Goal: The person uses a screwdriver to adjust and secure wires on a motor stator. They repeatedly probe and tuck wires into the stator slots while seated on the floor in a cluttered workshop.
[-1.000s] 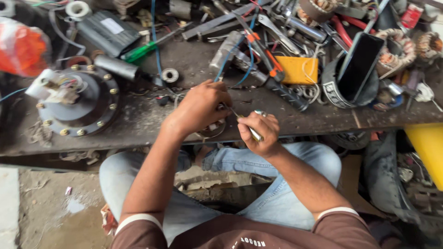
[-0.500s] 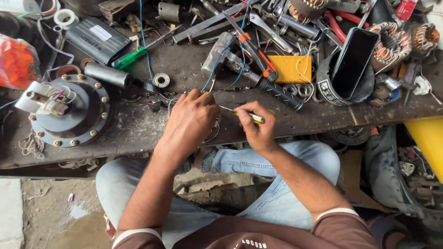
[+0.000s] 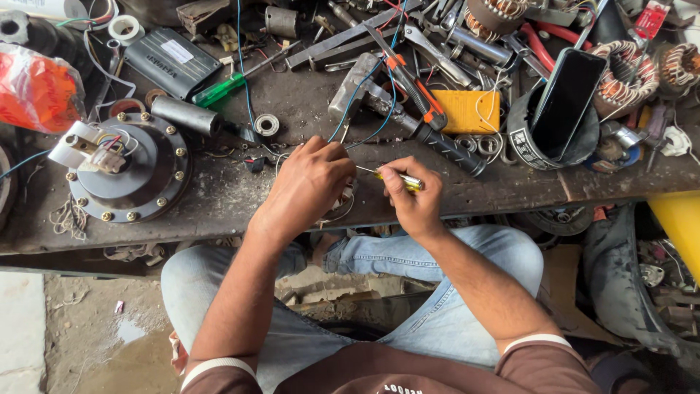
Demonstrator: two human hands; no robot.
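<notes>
Working a small part at the desk's point(image 3: 219, 211) near edge: right hand point(image 3: 412, 198) grips a yellow-handled screwdriver point(image 3: 397, 179), left hand point(image 3: 310, 186) closed over the part. Next move needs steady tip alignment.

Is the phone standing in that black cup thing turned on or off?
It looks off. The phone leans tilted in the black holder, and its screen is all dark, with no picture or light showing.

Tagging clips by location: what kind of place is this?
Most likely a small electrical or motor repair workshop. The worn workbench is crowded with copper wire coils, a round motor housing and pliers, and the right hand holds a small screwdriver.
</notes>
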